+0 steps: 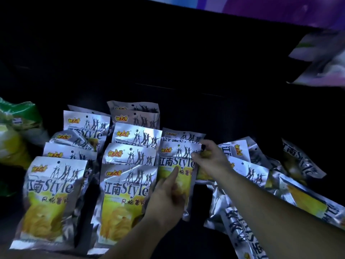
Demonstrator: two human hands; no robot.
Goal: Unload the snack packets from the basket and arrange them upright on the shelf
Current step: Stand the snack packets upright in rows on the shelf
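Note:
Several silver and yellow snack packets stand upright in rows on a dark shelf [186,62]; the front ones are a left packet [50,193] and a middle packet [123,199]. In the third row stands another packet [175,161], held by both hands. My left hand [168,197] grips its lower front, thumb pointing up across the yellow print. Its upper right edge is pinched by my right hand [209,157]. To the right, more of the same packets [250,171] lie flat in a loose heap. No basket is in view.
Green and yellow bags [16,131] stand at the left end of the shelf. Pale purple-printed bags [321,60] hang in at the upper right, under a purple strip [280,8]. The shelf's back is dark, and a tipped packet [302,161] lies far right.

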